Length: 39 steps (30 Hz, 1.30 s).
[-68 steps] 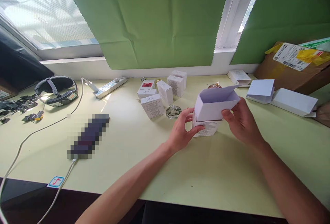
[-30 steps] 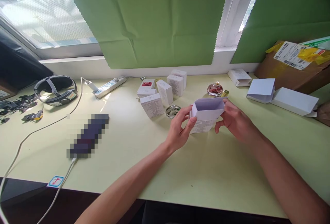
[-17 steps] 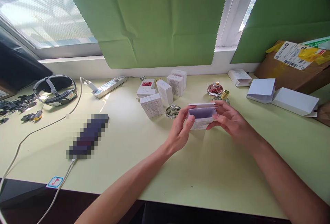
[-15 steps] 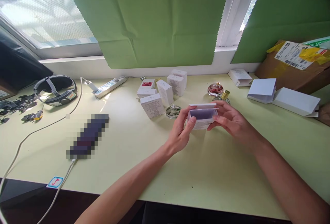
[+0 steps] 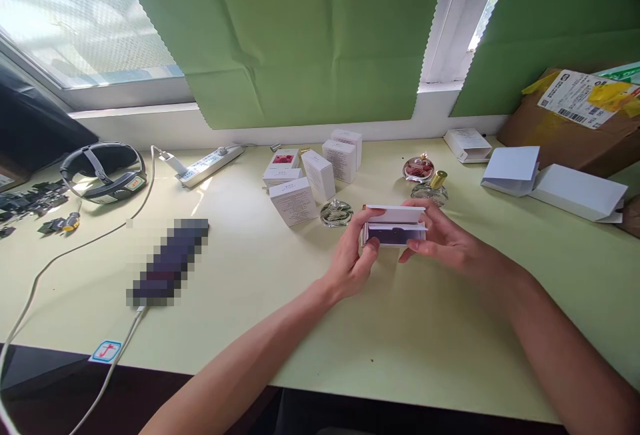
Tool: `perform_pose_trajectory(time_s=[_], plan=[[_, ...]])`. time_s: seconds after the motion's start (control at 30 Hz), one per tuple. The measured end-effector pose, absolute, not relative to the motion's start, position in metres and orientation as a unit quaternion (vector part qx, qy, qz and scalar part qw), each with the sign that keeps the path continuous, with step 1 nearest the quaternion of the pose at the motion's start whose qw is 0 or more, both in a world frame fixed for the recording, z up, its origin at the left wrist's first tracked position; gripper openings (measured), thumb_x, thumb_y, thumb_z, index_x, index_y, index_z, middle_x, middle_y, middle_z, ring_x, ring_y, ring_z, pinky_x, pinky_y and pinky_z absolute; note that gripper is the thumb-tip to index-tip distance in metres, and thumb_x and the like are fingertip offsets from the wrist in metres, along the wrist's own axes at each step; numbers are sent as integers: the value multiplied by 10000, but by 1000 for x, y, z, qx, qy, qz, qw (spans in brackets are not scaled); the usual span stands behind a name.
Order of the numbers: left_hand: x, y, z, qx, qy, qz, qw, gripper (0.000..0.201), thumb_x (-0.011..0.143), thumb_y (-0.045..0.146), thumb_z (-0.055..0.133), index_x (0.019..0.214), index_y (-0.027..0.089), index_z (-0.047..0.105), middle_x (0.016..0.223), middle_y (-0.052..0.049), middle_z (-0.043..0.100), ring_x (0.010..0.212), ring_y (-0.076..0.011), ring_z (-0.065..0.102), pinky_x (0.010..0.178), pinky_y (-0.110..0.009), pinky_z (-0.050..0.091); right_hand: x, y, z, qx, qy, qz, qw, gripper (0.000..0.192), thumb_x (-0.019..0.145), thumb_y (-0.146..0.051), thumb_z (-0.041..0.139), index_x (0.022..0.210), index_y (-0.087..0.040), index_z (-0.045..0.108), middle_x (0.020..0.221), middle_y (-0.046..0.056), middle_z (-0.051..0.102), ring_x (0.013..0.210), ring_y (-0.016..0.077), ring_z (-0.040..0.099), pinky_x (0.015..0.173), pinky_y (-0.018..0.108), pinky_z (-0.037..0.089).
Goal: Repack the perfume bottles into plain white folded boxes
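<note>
Between my two hands is a small white carton (image 5: pixel 395 216) with its top flap raised and its dark inside facing me. My left hand (image 5: pixel 351 256) grips the left end, thumb at the front edge and fingers behind. At the right end, my right hand (image 5: pixel 445 238) holds it with the thumb on the front rim. Just left of the carton lies a clear glass perfume bottle (image 5: pixel 336 213). Beyond my right hand are a perfume bottle with a gold sprayer (image 5: pixel 431 189) and a round bottle with red contents (image 5: pixel 419 168).
Several white perfume boxes (image 5: pixel 294 201) stand in a group left of centre. Opened white cartons (image 5: pixel 577 191) lie at the right by a brown cardboard box (image 5: pixel 560 128). On the left are a blurred phone (image 5: pixel 167 263), a power strip (image 5: pixel 210 165), a headset (image 5: pixel 107 171) and a white cable (image 5: pixel 55 256).
The carton has tipped in my hands, so its opening faces me more and its raised flap shows broader. Both hands keep their hold on it.
</note>
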<state>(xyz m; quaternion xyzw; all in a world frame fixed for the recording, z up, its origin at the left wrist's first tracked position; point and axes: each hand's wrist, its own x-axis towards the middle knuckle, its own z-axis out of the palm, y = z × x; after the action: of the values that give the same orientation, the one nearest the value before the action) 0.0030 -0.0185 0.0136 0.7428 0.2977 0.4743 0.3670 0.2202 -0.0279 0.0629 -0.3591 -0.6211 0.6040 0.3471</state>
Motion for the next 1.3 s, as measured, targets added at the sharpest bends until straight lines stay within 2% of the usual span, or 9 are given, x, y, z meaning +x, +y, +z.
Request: perform_pose_trajectory(time_s=[0.3,0.53,0.6,0.67,0.77,0.87,0.93,1.03,1.3], plan=[[5,-20,14,742,297,471,374,460,942,191,365,1394,274,374,1289,-86,523,1090,-232,528,970,-404,461,218,-30,65,-387,-622,592,337,445,940,-376,605,1352,-422,444,1331,12,576,910,187,668,890,435,584],[3,-19,19,721,315,478,391,433,966,241,410,1396,292,386,1382,-70,489,1206,-243,499,1040,-404,421,235,-20,60,-374,-651,566,340,624,867,-402,698,1429,-415,427,1458,47,503,1287,277,523,868,396,574],[3,-18,20,712,312,493,391,395,988,288,415,1382,294,392,1368,-73,494,1190,-237,509,1021,-394,430,252,-9,56,-402,-646,516,393,555,846,-438,710,1363,-373,516,1404,72,554,1226,283,569,763,351,566],[3,-17,19,706,312,497,396,371,1003,322,408,1372,288,386,1300,-79,526,1102,-218,542,943,-369,465,268,4,48,-481,-608,395,492,361,884,-504,634,1182,-300,630,1224,96,656,1030,254,649,656,326,520],[5,-15,16,717,282,500,395,364,1015,324,396,1371,281,334,1218,-84,548,997,-184,565,872,-348,483,285,22,30,-607,-544,192,546,415,838,-557,658,1146,-279,637,1183,85,664,961,232,622,706,348,495],[7,-13,14,736,226,529,357,258,1020,286,384,1277,280,367,1276,-91,516,1133,-195,529,929,-371,465,290,35,10,-629,-567,207,490,507,756,-589,713,1136,-258,666,1194,80,671,872,226,621,706,370,491],[7,-12,17,755,231,521,322,157,1021,268,364,1147,255,457,1279,-94,507,1199,-210,490,938,-368,450,290,38,1,-633,-577,231,462,508,732,-592,733,1079,-224,696,997,74,714,791,226,627,713,383,489],[5,-14,26,773,280,486,297,194,1012,249,351,1036,222,542,1200,-95,538,1128,-211,514,902,-345,446,291,39,-2,-633,-568,267,453,503,744,-594,731,1051,-197,704,725,37,676,672,218,620,656,373,485],[2,-16,35,773,318,458,302,368,980,225,372,1323,213,505,1204,-104,579,1069,-230,519,910,-349,429,289,27,23,-556,-536,384,506,369,757,-538,762,951,-224,735,905,24,712,591,128,595,613,319,519]])
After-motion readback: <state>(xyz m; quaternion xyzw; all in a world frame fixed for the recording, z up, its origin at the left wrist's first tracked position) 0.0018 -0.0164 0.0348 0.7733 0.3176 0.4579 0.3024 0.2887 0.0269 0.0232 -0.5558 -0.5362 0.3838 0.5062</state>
